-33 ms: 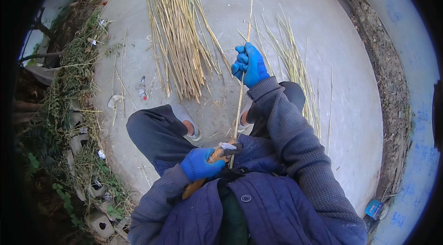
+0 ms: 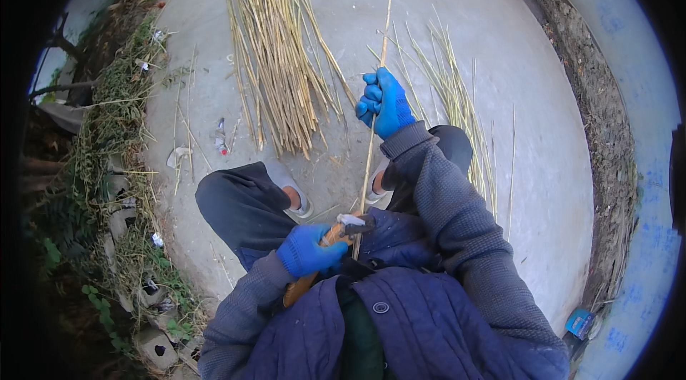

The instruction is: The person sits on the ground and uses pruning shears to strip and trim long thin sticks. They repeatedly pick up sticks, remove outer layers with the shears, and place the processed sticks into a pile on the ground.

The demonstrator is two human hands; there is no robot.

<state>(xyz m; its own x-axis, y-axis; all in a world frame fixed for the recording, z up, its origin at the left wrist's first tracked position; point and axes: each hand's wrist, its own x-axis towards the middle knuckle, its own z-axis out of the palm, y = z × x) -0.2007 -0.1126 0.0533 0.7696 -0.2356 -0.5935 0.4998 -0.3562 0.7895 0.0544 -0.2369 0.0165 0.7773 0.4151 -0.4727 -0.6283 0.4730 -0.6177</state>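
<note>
My right hand point(image 2: 386, 104), in a blue glove, is closed round a long, thin dry stalk point(image 2: 368, 162) in front of me. The stalk runs from beyond the far edge of the view down to my lap. My left hand point(image 2: 310, 250), also gloved in blue, grips the wooden handle of a tool point(image 2: 301, 288) across my lap. Its dark head point(image 2: 361, 225), with something whitish wrapped or stuck at the joint, lies against the lower part of the stalk. Whether the head is a blade I cannot tell.
A thick bundle of dry stalks point(image 2: 280, 72) lies on the concrete ground point(image 2: 543, 165) ahead and left. Thinner, paler stalks point(image 2: 457, 97) lie to the right. Weeds and hollow blocks point(image 2: 155, 348) line the left edge. A blue container point(image 2: 579, 323) stands at lower right.
My left hand and the tool have tilted and shifted very slightly. My right hand has moved a little left and down, with the stalk still in it.
</note>
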